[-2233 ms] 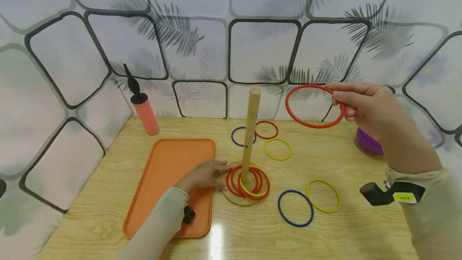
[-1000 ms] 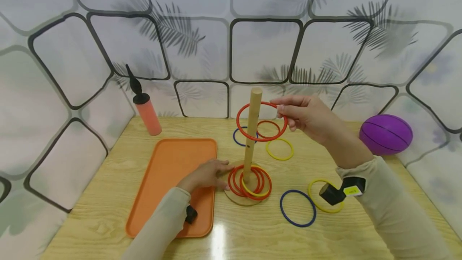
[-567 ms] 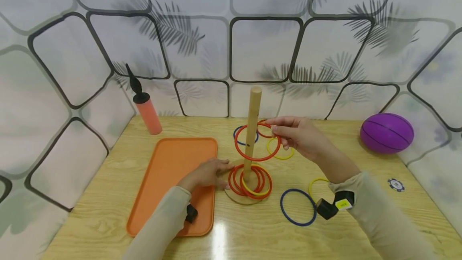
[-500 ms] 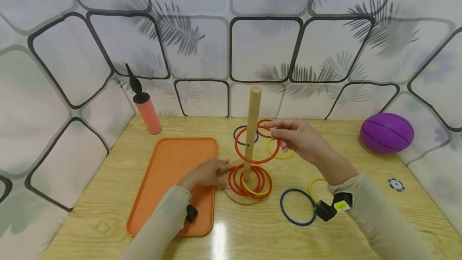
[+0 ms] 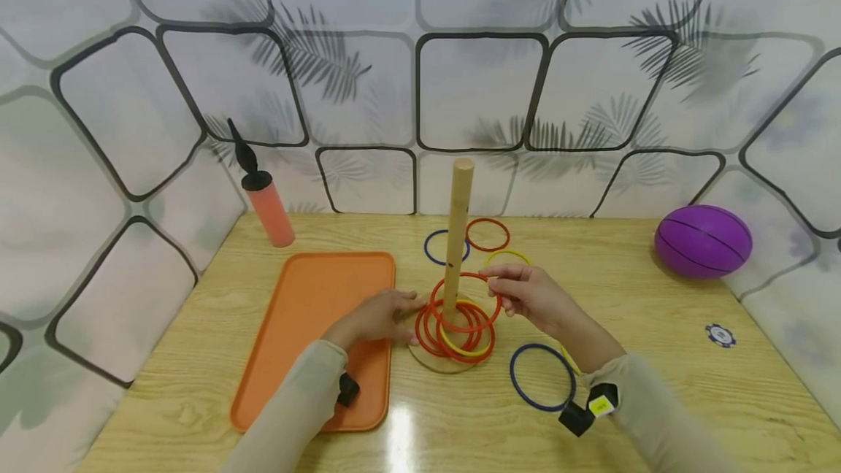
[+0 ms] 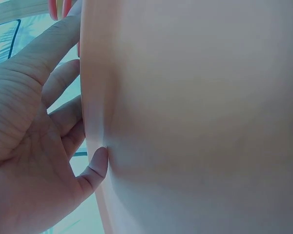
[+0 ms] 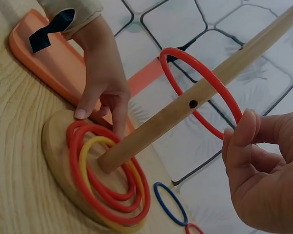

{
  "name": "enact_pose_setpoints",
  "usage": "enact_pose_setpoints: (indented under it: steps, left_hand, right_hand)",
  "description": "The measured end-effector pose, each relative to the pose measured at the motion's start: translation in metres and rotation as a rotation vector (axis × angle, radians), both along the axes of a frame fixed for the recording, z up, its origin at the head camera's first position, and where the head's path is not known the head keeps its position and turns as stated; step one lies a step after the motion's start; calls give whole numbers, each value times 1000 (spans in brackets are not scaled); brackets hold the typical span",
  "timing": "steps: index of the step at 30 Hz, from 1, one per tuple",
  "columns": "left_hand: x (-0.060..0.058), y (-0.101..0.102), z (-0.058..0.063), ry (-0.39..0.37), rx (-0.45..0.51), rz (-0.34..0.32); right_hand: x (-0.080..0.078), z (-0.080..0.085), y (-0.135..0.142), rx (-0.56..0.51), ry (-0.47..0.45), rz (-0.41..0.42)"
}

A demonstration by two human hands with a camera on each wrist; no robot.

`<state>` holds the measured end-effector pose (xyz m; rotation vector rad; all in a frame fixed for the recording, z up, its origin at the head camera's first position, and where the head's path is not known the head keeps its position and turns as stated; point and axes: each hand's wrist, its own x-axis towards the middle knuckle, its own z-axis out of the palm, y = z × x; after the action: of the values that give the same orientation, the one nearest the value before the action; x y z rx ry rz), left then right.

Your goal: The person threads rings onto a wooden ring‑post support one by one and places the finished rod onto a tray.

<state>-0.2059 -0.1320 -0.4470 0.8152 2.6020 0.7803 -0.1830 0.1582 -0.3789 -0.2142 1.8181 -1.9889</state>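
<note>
My right hand (image 5: 528, 298) pinches a red ring (image 7: 205, 69) between thumb and fingers. That ring encircles the upright wooden peg (image 5: 458, 225), low on it and above the rings on the base. Several red rings (image 7: 75, 161) and a yellow ring (image 7: 84, 158) lie around the foot of the peg on its round wooden base (image 5: 434, 363). My left hand (image 5: 374, 317) rests at the left edge of the base, fingers spread and loosely bent. In the left wrist view, its fingers (image 6: 61, 83) lie along the pale base, their tips partly hidden behind it.
An orange tray (image 5: 315, 356) lies left, under my left forearm. Behind it stands a pink balloon pump (image 5: 271, 210). More blue, red and yellow rings lie behind and right of the peg, including a blue ring (image 5: 515, 385). Farther right are a purple ball (image 5: 703, 241) and a chip (image 5: 720, 336).
My right hand has brought the red ring leftward from the right, over the peg's top, and down to near the base. My left hand has stayed at the base.
</note>
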Motion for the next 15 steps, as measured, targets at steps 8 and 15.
enact_pose_setpoints:
  steps: [8,15]
  left_hand:
    - [0,0,1,-12,-6,5]
    - [-1,0,-1,-6,0,-1]
  right_hand:
    - [-1,-37,5,64,-25,-52]
    - [-2,-59,7,130,-43,-86]
